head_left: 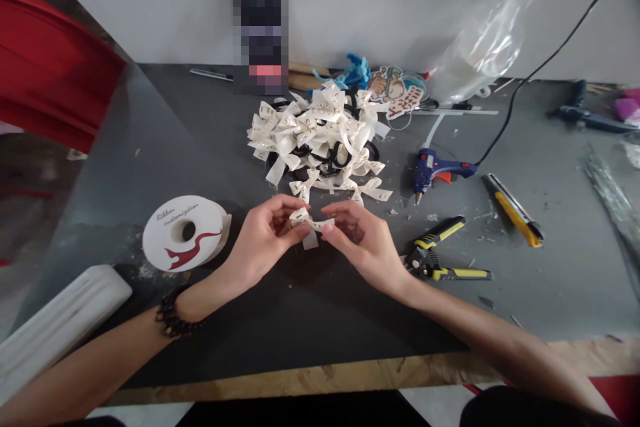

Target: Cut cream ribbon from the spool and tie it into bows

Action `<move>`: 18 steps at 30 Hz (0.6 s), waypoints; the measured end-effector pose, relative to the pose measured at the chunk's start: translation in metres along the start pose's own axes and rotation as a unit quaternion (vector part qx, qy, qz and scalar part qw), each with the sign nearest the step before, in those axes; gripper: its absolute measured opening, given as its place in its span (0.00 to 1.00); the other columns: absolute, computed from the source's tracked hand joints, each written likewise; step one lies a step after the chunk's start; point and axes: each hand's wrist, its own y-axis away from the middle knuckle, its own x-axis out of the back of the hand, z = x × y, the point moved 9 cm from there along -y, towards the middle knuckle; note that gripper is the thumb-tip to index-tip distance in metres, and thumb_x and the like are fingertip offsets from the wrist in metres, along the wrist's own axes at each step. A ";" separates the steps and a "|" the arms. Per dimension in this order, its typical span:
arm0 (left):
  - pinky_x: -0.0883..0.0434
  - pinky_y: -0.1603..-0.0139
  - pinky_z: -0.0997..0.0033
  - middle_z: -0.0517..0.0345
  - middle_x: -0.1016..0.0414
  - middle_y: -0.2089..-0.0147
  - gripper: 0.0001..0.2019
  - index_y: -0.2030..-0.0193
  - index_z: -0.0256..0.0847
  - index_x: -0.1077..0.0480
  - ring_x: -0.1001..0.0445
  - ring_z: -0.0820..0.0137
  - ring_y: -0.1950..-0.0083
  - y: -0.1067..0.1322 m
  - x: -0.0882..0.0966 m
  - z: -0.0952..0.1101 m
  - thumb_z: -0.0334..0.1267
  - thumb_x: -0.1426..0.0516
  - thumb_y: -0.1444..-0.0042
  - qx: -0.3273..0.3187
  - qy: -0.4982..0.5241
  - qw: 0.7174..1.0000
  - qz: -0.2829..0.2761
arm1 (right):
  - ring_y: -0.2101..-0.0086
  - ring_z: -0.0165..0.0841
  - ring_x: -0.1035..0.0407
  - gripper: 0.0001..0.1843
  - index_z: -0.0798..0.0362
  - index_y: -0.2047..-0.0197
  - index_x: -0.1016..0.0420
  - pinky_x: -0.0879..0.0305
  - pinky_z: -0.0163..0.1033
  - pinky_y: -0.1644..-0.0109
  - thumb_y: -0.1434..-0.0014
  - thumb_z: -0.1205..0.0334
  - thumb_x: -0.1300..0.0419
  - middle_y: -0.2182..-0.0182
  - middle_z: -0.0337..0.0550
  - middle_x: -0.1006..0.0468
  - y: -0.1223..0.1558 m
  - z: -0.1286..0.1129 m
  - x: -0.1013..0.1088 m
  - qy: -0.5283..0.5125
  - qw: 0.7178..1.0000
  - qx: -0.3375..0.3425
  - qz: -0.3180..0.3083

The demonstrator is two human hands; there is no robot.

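At the centre of the frame, the left hand [265,237] and the right hand [361,240] together grasp a small cream ribbon bow [309,223], each hand pinching one end between thumb and fingertips just above the dark grey table [310,307]. A loose tail of the bow hangs down between the two hands. The left wrist carries a dark beaded bracelet [170,315]. Directly above the hands, in the upper centre, lies a pile of finished cream bows [320,140] mixed with black loops. At the left of the frame, near the left hand, a white ribbon spool [186,233] with red print lies flat. To the right of the pile, a blue hot glue gun [436,170] rests on its side, its black cord running to the upper right. Just beside the right hand lie yellow-and-black pliers [440,257]; further right lies a yellow utility knife [515,209]. A clear plastic bag [487,43] stands against the wall in the upper right.
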 end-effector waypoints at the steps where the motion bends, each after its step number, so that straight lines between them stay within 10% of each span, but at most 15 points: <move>1: 0.25 0.55 0.71 0.55 0.17 0.55 0.16 0.49 0.41 0.23 0.19 0.68 0.56 0.002 -0.002 0.003 0.42 0.29 0.42 -0.003 -0.004 1.000 -0.005 | 0.61 0.36 0.19 0.15 0.50 0.47 0.22 0.24 0.41 0.56 0.33 0.53 0.32 0.60 0.44 0.14 0.000 0.000 0.001 -0.004 1.000 0.001 0.003; 18: 0.31 0.62 0.75 0.61 0.25 0.68 0.14 0.66 0.37 0.23 0.29 0.75 0.66 0.014 -0.028 -0.019 0.43 0.26 0.49 0.125 0.178 0.974 -0.056 | 0.62 0.33 0.17 0.11 0.49 0.47 0.20 0.26 0.37 0.61 0.31 0.66 0.38 0.61 0.40 0.12 -0.001 -0.028 0.017 0.166 0.979 0.107 0.055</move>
